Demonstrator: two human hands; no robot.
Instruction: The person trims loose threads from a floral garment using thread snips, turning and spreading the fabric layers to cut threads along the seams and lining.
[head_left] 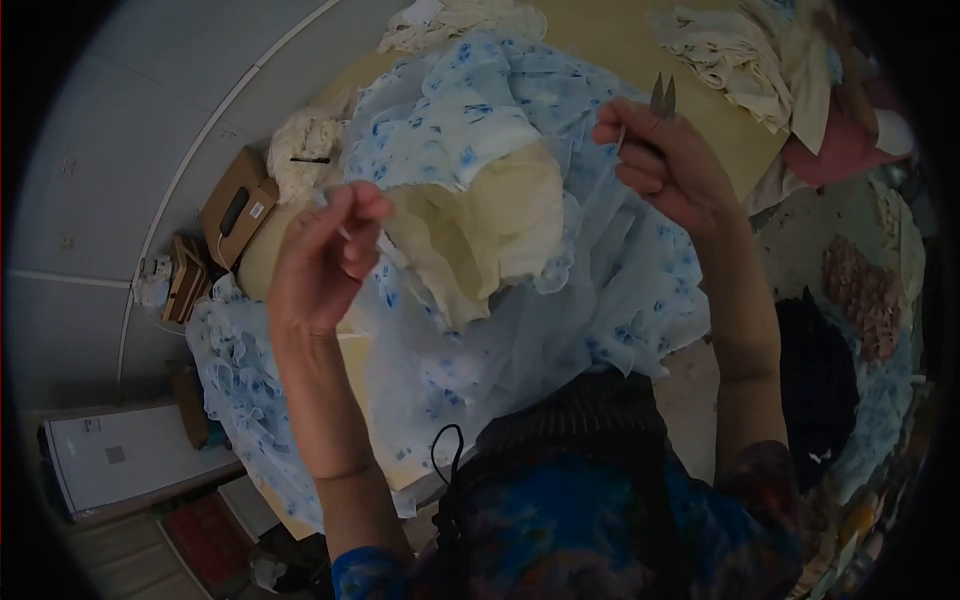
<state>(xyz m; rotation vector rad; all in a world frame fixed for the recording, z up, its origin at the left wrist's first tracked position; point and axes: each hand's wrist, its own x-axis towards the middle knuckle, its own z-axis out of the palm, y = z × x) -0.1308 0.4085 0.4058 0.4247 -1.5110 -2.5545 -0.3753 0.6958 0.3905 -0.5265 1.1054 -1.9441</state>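
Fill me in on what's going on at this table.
A person has a heap of blue-flowered sheer fabric in front of them on the table, with a cream cloth section showing in its middle. Both hands are raised: the right hand holds scissors, blades sticking up; the left hand has its fingertips together, though whether they pinch anything is unclear.

Your right hand (668,165) holds small scissors (663,98) pointing away from you, while your left hand (332,255) is raised and curled; below them a blue-flowered garment (530,318) with a cream lining (525,212) spreads over the tan surface (725,132), near a brown box (225,187)
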